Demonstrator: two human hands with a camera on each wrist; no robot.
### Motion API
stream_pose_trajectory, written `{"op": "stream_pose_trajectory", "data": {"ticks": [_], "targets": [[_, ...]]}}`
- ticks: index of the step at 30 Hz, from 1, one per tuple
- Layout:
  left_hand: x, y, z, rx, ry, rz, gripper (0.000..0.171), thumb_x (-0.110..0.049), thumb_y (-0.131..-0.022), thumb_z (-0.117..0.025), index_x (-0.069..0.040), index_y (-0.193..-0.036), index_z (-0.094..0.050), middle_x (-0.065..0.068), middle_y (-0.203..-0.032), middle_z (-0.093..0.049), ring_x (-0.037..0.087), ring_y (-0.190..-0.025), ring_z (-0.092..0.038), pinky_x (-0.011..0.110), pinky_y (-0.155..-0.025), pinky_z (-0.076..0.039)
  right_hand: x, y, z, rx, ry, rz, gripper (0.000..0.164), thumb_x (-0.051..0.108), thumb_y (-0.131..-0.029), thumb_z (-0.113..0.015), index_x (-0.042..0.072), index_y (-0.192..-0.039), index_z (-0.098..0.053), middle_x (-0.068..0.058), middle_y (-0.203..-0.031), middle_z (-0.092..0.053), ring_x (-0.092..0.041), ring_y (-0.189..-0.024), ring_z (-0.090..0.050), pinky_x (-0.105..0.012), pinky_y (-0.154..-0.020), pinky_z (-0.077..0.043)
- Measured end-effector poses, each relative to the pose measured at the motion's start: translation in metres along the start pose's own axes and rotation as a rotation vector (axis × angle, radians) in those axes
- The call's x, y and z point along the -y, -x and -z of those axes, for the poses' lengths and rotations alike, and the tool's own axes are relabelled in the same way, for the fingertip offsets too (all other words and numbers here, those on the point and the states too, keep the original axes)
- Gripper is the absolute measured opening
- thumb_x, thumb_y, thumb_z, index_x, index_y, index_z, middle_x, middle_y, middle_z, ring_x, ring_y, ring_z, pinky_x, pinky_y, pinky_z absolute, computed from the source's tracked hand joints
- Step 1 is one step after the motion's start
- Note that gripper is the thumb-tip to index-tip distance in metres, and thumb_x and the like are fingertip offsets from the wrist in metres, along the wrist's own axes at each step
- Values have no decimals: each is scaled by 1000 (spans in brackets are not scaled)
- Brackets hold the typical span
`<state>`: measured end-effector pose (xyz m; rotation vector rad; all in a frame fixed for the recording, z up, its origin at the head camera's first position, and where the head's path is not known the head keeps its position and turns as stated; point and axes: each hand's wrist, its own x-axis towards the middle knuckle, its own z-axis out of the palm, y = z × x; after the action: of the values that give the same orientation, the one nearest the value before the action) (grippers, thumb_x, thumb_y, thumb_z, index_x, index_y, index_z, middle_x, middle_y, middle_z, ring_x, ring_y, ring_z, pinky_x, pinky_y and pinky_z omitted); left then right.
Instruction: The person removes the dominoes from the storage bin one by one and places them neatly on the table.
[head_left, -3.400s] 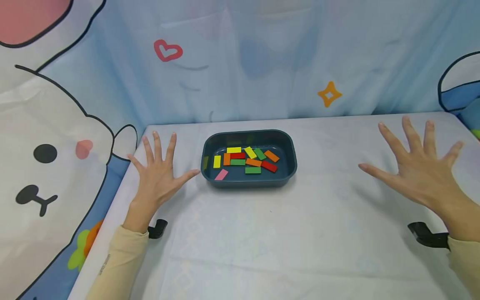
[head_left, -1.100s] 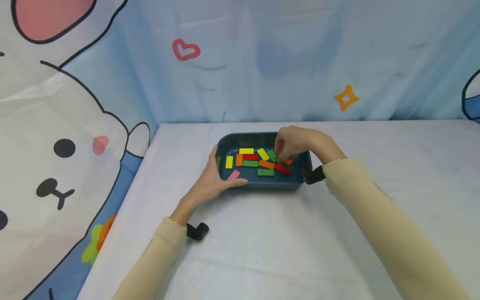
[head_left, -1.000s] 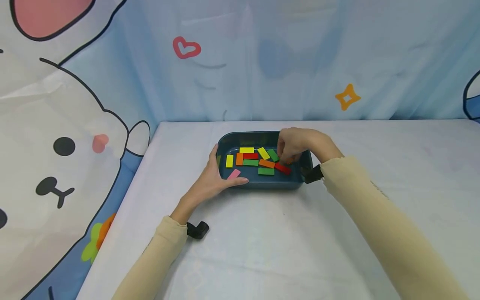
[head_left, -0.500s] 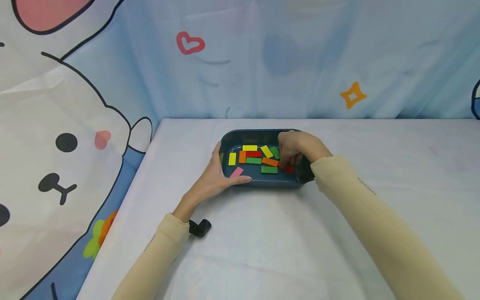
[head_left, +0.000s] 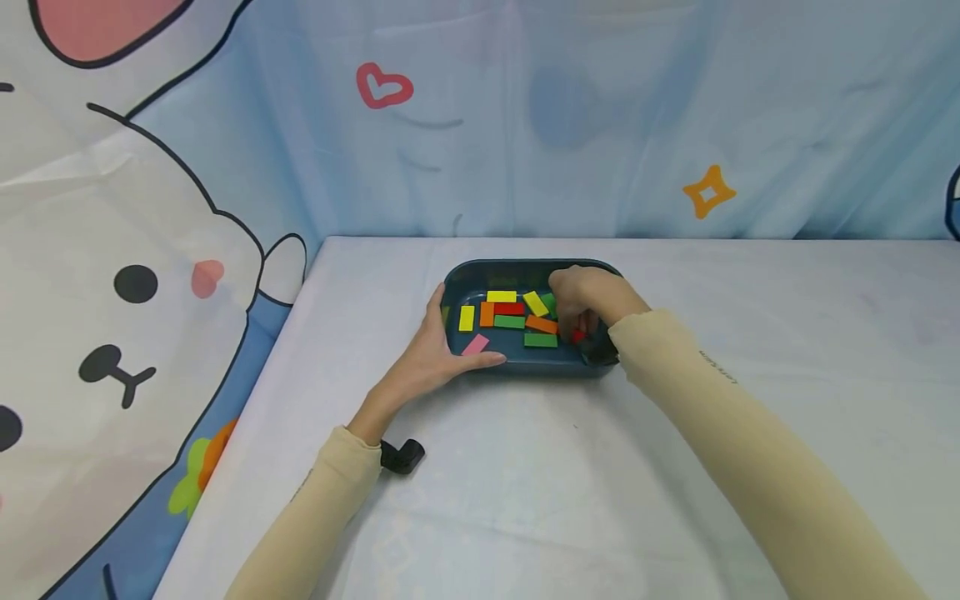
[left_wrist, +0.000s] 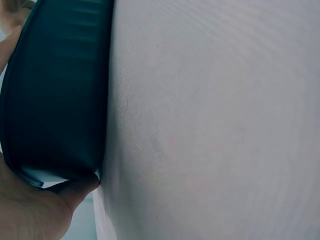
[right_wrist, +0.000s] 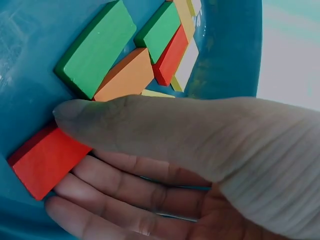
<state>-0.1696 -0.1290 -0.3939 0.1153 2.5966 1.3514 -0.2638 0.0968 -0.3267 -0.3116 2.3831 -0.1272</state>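
Note:
A dark teal plastic tray [head_left: 540,369] stands on the white-covered table with several coloured wooden blocks lying flat in it. My left hand [head_left: 431,360] grips the tray's left end, thumb along its front side and fingers around the end wall. In the left wrist view this hand [left_wrist: 30,212] holds the tray wall [left_wrist: 55,105]. Inside the tray's right part is my right hand [head_left: 588,298]. In the right wrist view its thumb and fingers pinch a red block [right_wrist: 50,160] near the tray floor. An orange block seen there before is hidden.
Left of the right hand lie a green block [head_left: 540,340], an orange block [head_left: 542,324], a second red block [head_left: 509,308], yellow blocks [head_left: 501,296] and a pink block [head_left: 476,344]. A printed curtain [head_left: 480,167] hangs behind the table [head_left: 525,500].
Both hands came from spread above the table to the tray. My right hand moved from the orange block forward to the red block and pinches it. My left hand keeps its hold on the tray.

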Motion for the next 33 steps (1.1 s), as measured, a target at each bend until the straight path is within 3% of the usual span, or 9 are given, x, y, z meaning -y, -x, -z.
{"op": "stream_pose_trajectory", "data": {"ticks": [9,25,33], "targets": [[-1,0,0,4,10,4,132,-65,-65,-80,-31,-156,10,5,-164,-10,27,-148,-22,57,-115,-28,7,1,0,2,-75,-77,49,7,-82,-76,2,-122,-47,-17,-101,-61,-25,-84,-66,-29,-72,-58],[-3,1,-1,5,-7,11,131,-66,-66,-79,-32,-156,11,5,-165,-10,28,-149,-21,58,-115,-28,6,6,1,-40,-134,-89,38,9,-85,-72,3,-114,-48,-18,-103,-59,-27,-83,-66,-32,-75,-58],[0,2,-1,-2,-12,9,131,-67,-65,-79,-32,-156,11,4,-165,-9,28,-150,-19,59,-116,-26,1,21,8,-125,-132,39,33,13,-83,-71,-2,-106,-53,-17,-95,-65,-27,-77,-68,-35,-74,-59]]}}
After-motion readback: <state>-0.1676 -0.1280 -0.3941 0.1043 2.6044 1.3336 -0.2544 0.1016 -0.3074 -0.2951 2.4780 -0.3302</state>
